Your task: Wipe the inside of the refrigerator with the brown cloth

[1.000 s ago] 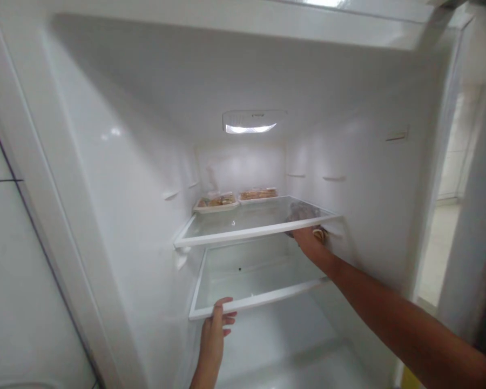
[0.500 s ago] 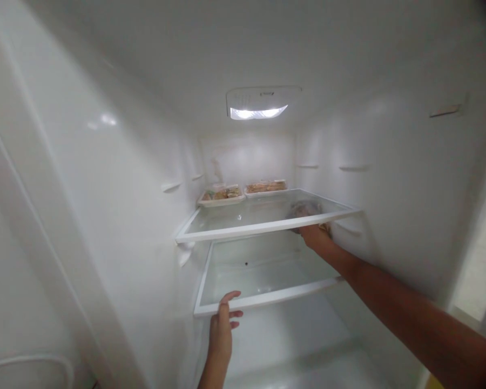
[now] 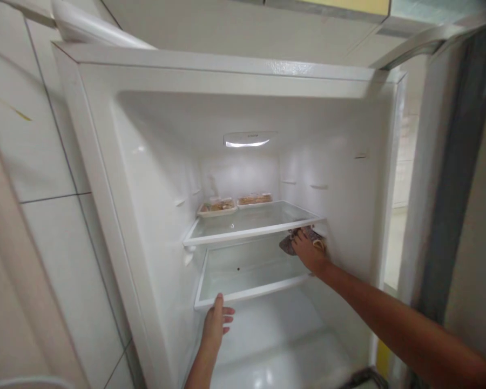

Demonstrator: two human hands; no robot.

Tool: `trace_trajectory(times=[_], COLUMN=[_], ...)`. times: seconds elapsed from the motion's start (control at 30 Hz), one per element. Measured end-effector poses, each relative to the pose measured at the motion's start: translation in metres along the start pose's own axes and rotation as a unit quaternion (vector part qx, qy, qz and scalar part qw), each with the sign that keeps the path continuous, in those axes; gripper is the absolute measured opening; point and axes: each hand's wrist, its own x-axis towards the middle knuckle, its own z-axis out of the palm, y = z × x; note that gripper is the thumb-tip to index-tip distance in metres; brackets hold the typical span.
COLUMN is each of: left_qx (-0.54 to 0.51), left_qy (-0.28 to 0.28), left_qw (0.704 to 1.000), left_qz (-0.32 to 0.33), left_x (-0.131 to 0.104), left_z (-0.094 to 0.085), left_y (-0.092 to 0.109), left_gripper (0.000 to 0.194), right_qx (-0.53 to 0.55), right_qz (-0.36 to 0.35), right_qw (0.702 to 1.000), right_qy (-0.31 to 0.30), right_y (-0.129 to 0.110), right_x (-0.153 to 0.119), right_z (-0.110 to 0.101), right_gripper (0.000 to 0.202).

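My right hand [image 3: 305, 248] is closed on a crumpled dark patterned cloth [image 3: 287, 245] at the right side of the fridge. The hand and cloth are between the upper glass shelf [image 3: 263, 233] and the lower glass shelf [image 3: 263, 296]. Part of the cloth bunches up behind my fingers, near the side wall. My left hand [image 3: 215, 321] is at the front rim of the lower shelf, toward its left end. One digit points up at the rim, while the other fingers stretch rightward below it, apart. A small dark speck [image 3: 238, 268] shows on the lower shelf.
Two wrapped food trays, a left one [image 3: 216, 207] and a right one [image 3: 254, 200], sit at the back of the upper shelf. A lamp [image 3: 247, 143] glows above them. The fridge side wall [image 3: 348, 216] bounds the right; a tiled wall [image 3: 52, 156] stands outside on the left.
The view has drawn back, showing the fridge's outer frame. My right hand and the cloth have come forward from beneath the upper shelf. My left hand remains by the lower shelf's rim.
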Motion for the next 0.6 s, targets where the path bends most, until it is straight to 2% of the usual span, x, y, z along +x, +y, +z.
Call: trace_trajectory(times=[0.17,0.37,0.5,0.6], left_qx=[-0.005,-0.015,-0.032,-0.029], left_qy=[0.004,-0.018,-0.028,-0.024], left_qw=[1.000,0.999,0.999,0.999], left_qz=[-0.017,-0.033,-0.029,-0.024], left_x=[-0.015,-0.024,-0.026,-0.025], left_z=[0.001,-0.003,-0.002,-0.001], left_y=[0.011,0.017,0.018,0.018], left_gripper=[0.081,0.075,0.075,0.078], right_qx=[-0.038,-0.079,-0.099,-0.083], right_qz=[-0.020,-0.018,0.010,0.020], right_qw=[0.998,0.996,0.995,0.996], right_qy=[-0.052,-0.046,-0.024,0.008], right_y=[-0.002,-0.001,0.002,0.003], right_x=[-0.016,-0.044,-0.055,-0.052], right_z=[-0.026,-0.050,-0.050,-0.043], right_gripper=[0.037,0.043,0.046,0.048])
